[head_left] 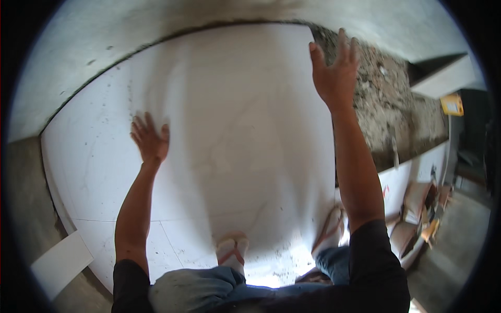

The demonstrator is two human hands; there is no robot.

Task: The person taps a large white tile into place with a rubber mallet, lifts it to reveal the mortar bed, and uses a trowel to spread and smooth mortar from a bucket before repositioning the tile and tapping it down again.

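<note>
A large white floor tile (245,125) with faint grey veining spreads in front of me, its far edge close to the wall. My left hand (150,136) is over its left part with the fingers spread and nothing in them. Farther off, my right hand (336,73) reaches out at the tile's far right edge, fingers apart and likewise holding nothing. Whether either palm presses on the tile, I cannot tell. Right of the tile lies a bed of rough grey mortar (383,99), partly behind my right forearm.
A plastered wall (172,18) runs along the far side. A slim tool (393,148) rests at the mortar's near edge. Farther right are a yellow packet (452,105) and a pale slab (443,77). Another white strip (61,265) is at lower left. My sandalled feet (232,250) stand on tiles.
</note>
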